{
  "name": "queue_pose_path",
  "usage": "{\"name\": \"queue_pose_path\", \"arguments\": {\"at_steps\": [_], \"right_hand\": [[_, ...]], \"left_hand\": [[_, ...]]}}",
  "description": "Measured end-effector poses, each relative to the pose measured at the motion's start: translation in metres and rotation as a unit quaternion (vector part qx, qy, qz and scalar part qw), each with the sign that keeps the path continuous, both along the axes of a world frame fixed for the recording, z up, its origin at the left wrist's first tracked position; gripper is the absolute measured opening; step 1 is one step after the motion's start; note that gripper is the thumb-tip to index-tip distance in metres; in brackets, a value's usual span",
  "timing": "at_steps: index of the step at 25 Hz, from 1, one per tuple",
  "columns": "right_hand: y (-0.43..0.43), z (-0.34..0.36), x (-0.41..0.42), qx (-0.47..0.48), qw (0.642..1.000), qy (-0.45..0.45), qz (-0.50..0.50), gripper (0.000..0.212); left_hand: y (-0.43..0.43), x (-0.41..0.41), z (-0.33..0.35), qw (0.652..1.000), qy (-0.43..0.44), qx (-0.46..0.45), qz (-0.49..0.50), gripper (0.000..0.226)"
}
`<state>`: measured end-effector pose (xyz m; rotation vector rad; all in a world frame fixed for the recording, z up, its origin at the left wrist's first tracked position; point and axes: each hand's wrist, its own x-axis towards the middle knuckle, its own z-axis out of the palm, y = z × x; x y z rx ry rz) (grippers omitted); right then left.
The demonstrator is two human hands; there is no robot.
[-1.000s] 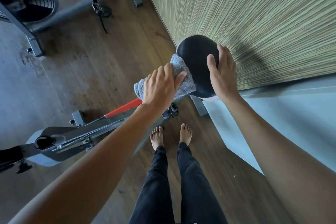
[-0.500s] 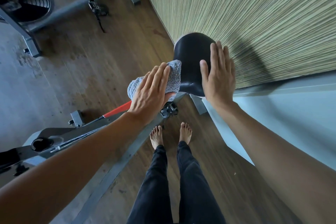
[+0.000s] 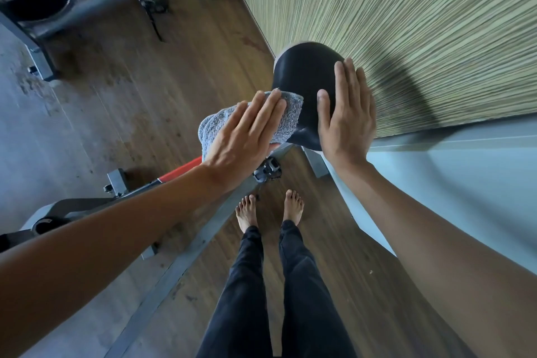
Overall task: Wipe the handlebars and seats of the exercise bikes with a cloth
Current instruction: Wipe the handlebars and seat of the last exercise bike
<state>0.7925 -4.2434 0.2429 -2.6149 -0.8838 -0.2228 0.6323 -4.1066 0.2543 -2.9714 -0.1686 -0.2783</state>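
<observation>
Grey terry cloth now sits lower on the seat's left flank vs. a sec ago, when it lay nearer the crown. Left hand has flattened: fingers straight, pressing cloth to seat, no curl. Right hand stays flat on the opp. side, bracing, holding nothing. Prob. mid down-stroke: top likely wiped, flank & nose still to do.

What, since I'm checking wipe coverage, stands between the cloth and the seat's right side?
Only the right hand, lying flat on the right side of the seat. The left hand presses the cloth against its left edge. Nothing else shows on the bare black top between them.
</observation>
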Motion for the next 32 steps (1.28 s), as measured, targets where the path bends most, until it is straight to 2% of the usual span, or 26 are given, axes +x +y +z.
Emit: {"name": "queue_pose_path", "arguments": {"at_steps": [4,8,10,14,19,22,24,25,28,32], "right_hand": [[0.002,0.001,0.003,0.003,1.000,0.020,0.006,0.053],[-0.006,-0.001,0.002,0.032,0.999,0.018,0.021,0.052],[-0.005,-0.001,0.002,0.048,0.998,0.033,0.017,0.050],[-0.003,0.003,0.007,0.110,0.981,0.158,0.012,0.047],[-0.007,0.020,0.024,0.194,0.910,0.364,0.021,0.044],[-0.011,0.027,0.029,0.216,0.877,0.428,0.033,0.042],[-0.012,0.028,0.028,0.211,0.875,0.434,0.040,0.042],[-0.012,0.028,0.027,0.207,0.877,0.431,0.043,0.042],[-0.014,0.027,0.023,0.198,0.895,0.396,0.048,0.042],[-0.012,0.028,0.020,0.169,0.911,0.372,0.050,0.044]], "left_hand": [[-0.009,0.026,0.004,0.999,0.033,0.015,0.013,0.079],[0.010,0.005,0.008,0.997,-0.005,-0.051,-0.053,0.066],[0.012,-0.003,0.008,0.997,-0.018,-0.048,-0.054,0.063],[-0.005,0.019,0.006,0.996,0.060,0.042,-0.050,0.084],[-0.023,0.042,0.004,0.987,0.074,0.124,-0.073,0.088],[-0.028,0.049,0.007,0.984,0.084,0.136,-0.076,0.088],[-0.025,0.049,0.012,0.985,0.107,0.103,-0.085,0.087],[-0.021,0.045,0.015,0.989,0.116,0.056,-0.072,0.087],[-0.016,0.028,0.023,0.986,0.073,-0.133,0.063,0.086],[-0.031,0.041,0.037,0.942,0.098,-0.214,0.240,0.091]]}}
